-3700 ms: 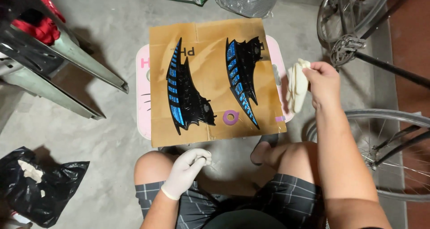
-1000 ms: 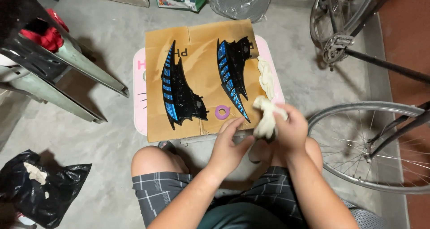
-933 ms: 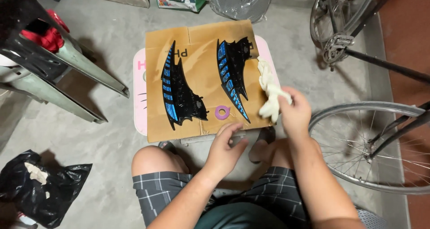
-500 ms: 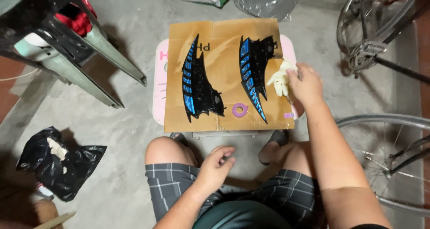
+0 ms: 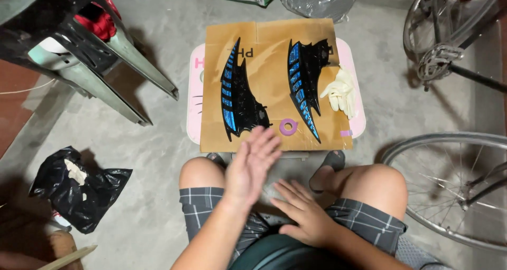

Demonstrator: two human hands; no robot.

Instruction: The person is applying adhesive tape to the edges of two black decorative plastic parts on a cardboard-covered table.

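My left hand [image 5: 254,165] is raised over my knees with its fingers apart, holding nothing, just short of the cardboard sheet [image 5: 269,53]. My right hand [image 5: 302,213] lies flat and spread on my shorts, also with nothing in it. On the cardboard rest two black wing-shaped pieces with blue panels, one on the left [image 5: 236,93] and one on the right [image 5: 305,74]. A small purple tape ring [image 5: 288,126] sits near the front edge, close to my left fingertips. A pair of white gloves [image 5: 340,90] lies crumpled at the cardboard's right side.
The cardboard covers a low pink table [image 5: 194,103]. A green plastic chair [image 5: 90,48] stands at the upper left and a black bag [image 5: 79,188] lies at the lower left. Bicycle wheels [image 5: 449,191] crowd the right side. Bags line the far edge.
My right hand laid the white gloves on the cardboard's right side and drew back to my lap. My left hand rose from my knee. Both hands are now bare.
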